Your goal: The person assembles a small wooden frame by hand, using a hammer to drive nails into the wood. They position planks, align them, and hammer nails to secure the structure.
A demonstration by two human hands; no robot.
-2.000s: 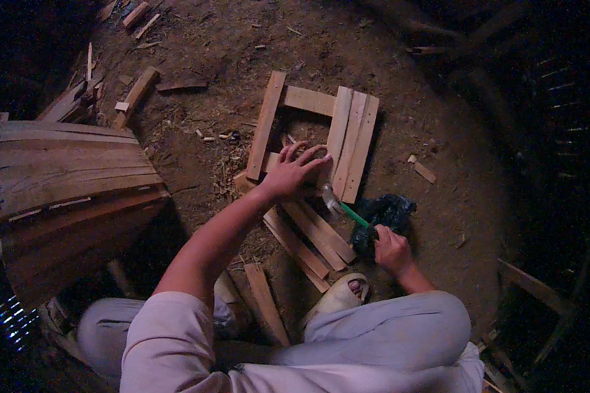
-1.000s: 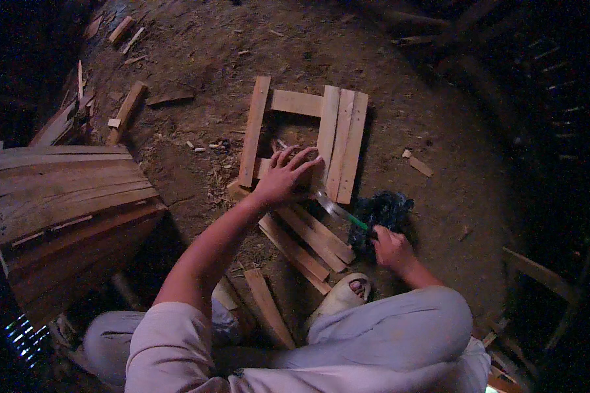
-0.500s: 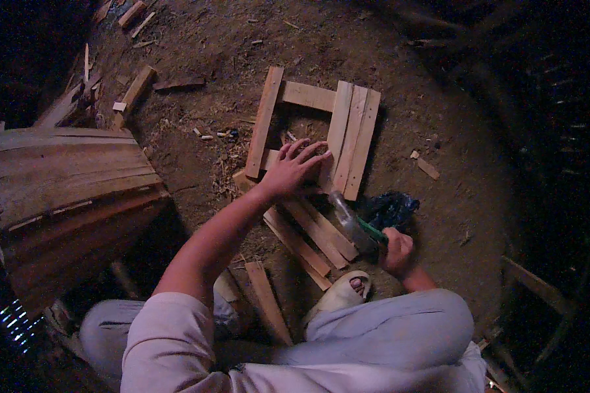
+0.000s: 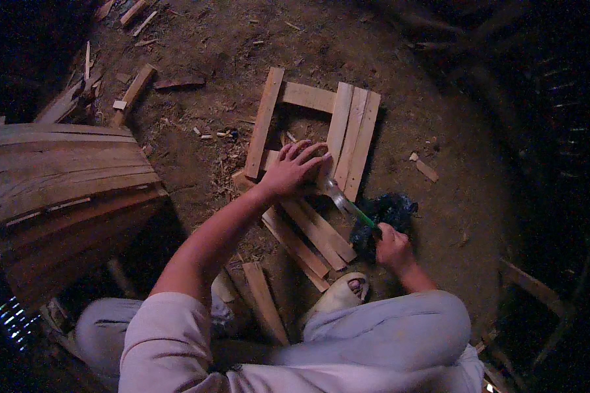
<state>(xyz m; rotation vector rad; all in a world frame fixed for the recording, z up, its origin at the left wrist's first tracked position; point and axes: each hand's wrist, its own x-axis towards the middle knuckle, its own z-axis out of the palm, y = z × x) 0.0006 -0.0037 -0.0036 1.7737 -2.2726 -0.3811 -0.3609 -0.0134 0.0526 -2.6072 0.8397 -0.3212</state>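
A wooden frame of light slats lies on the dirt floor in front of me. Its right side is several boards wide; a single slat makes the left side. My left hand curls over the near crosspiece, fingers slightly apart and its thumb hidden, gripping the frame by the near right boards. In my right hand is a hammer with a green handle, closed in my fingers. The hammer's head is blurred and lies at the frame's near corner, just right of my left hand. Whether it touches the wood I cannot tell.
Loose slats lie between the frame and my sandalled foot. A dark plastic bag is crumpled right of the hammer. At the left stands a slatted wooden piece. Wood scraps and shavings litter the floor.
The hammer's head has moved up and left, toward the frame's near corner, and my right hand has shifted slightly left. My left hand and the frame stay in place.
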